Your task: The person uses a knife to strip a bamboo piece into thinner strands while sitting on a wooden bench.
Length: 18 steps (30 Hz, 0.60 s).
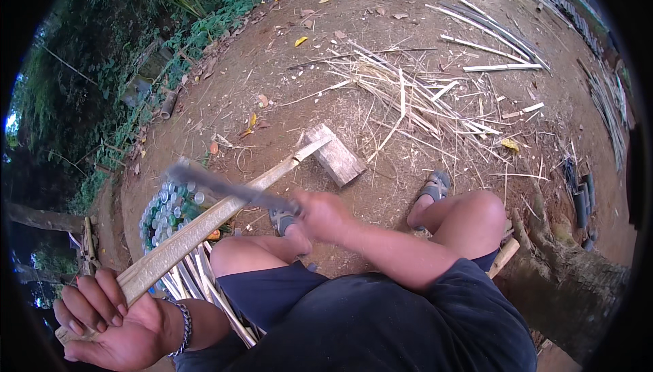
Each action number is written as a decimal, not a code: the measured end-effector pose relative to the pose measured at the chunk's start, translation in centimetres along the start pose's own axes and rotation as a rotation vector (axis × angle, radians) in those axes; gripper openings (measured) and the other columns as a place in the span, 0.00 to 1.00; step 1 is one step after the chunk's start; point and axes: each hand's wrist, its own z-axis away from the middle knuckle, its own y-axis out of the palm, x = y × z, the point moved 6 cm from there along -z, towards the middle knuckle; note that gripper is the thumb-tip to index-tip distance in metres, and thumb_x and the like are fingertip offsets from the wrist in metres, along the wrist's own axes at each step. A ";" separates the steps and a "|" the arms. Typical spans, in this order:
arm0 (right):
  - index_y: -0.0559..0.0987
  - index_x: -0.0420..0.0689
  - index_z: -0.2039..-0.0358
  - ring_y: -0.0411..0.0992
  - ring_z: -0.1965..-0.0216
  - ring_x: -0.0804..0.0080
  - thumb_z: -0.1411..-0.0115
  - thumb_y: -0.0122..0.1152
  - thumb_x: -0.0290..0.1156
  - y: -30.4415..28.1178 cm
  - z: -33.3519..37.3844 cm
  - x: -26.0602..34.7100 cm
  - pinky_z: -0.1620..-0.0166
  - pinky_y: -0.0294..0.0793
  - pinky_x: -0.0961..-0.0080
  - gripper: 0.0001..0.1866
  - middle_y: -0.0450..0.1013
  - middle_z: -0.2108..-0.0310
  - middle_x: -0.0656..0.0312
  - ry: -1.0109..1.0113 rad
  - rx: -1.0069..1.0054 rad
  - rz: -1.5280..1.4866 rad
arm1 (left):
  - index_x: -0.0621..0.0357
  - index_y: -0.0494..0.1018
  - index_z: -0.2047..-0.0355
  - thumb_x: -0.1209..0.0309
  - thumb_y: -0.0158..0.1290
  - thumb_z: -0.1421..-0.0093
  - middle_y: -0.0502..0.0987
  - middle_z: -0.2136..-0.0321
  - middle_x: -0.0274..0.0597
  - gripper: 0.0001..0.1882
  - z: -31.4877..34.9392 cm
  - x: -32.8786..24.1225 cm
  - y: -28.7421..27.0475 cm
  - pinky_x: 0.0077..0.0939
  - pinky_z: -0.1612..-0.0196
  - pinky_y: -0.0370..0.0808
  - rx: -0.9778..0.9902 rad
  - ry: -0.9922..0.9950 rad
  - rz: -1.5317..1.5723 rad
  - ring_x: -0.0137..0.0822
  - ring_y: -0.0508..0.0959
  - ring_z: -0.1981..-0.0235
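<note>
My left hand [129, 331], with a braided bracelet at its wrist, is closed around the near end of a long, pale split bamboo strip [187, 236]. The strip slants up and away to the right, and its narrower far end lies over a short wooden block [340, 162] on the ground. In front of my body, my right hand [325, 217] grips the handle of a machete [235, 188]. Motion blurs its dark blade, which points left and crosses the strip about midway. Whether the edge touches the bamboo I cannot tell.
Bamboo shavings and splints [408, 93] lie heaped ahead, with longer strips [496, 35] beyond. Plastic bottles [170, 212] stand by my left knee, beside a bundle of strips [197, 280]. A tree trunk [564, 290] is close on the right. Greenery [136, 31] borders the left.
</note>
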 end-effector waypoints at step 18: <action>0.75 0.38 0.59 0.76 0.61 0.49 0.44 0.54 0.32 0.8 -12.0 -24.6 0.57 0.75 0.57 0.14 0.76 0.66 0.44 0.371 0.031 0.096 | 0.54 0.57 0.81 0.74 0.44 0.42 0.56 0.84 0.33 0.11 -6.5 3.7 -1.9 0.18 0.81 0.55 0.174 -0.154 0.006 0.24 0.55 0.85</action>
